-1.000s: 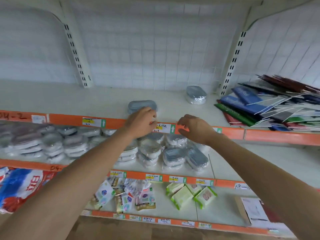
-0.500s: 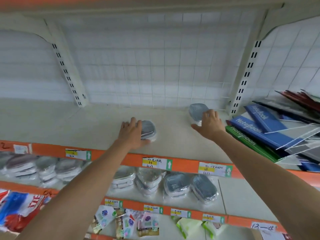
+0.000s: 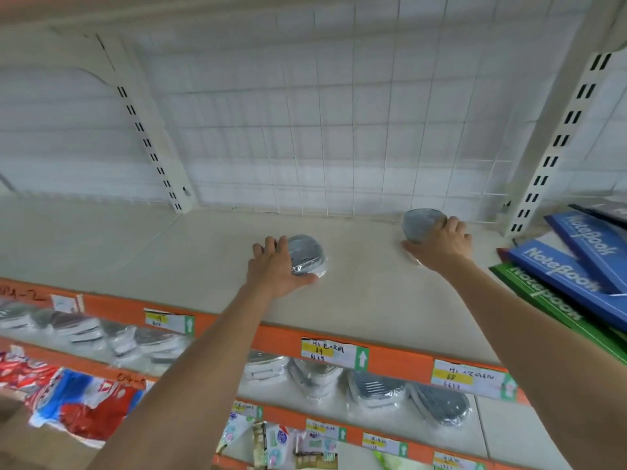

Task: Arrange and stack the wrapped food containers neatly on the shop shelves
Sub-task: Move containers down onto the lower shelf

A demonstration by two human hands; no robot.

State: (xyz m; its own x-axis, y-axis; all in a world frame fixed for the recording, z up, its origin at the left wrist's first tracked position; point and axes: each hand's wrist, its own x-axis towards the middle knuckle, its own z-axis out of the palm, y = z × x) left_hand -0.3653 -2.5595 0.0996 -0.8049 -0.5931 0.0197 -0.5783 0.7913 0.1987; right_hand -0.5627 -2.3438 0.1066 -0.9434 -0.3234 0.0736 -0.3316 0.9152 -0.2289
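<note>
At the bottom of the view, on the lowest shelf, lie small packets (image 3: pixel 281 442) and a red, white and blue bag (image 3: pixel 81 405) at the left. On the shelf above them many wrapped containers (image 3: pixel 373 388) stand in rows and low stacks behind an orange shelf edge (image 3: pixel 390 359) that carries handwritten price labels (image 3: pixel 334 353).

Both bare forearms reach up over this edge to the upper shelf (image 3: pixel 169 252), which is pale and flat. The left hand (image 3: pixel 276 269) holds a wrapped container (image 3: pixel 307 254) near the middle of the shelf; the thumb lies along its near side and the fingers (image 3: pixel 271 244) curl over its far left side, so the hand is clamped around it. The container rests on the shelf.

Further back and to the right, the right hand (image 3: pixel 441 242) grips a second wrapped container (image 3: pixel 420 223), which stands close to the wire grid back wall (image 3: pixel 322 130). Its fingers (image 3: pixel 453 225) curl over the top right side and the thumb presses at the near left side. This container looks tilted.

At the far right, blue and green notebooks (image 3: pixel 570 266) lie in an untidy pile on the same shelf, beside the white slotted upright (image 3: pixel 556 144).
</note>
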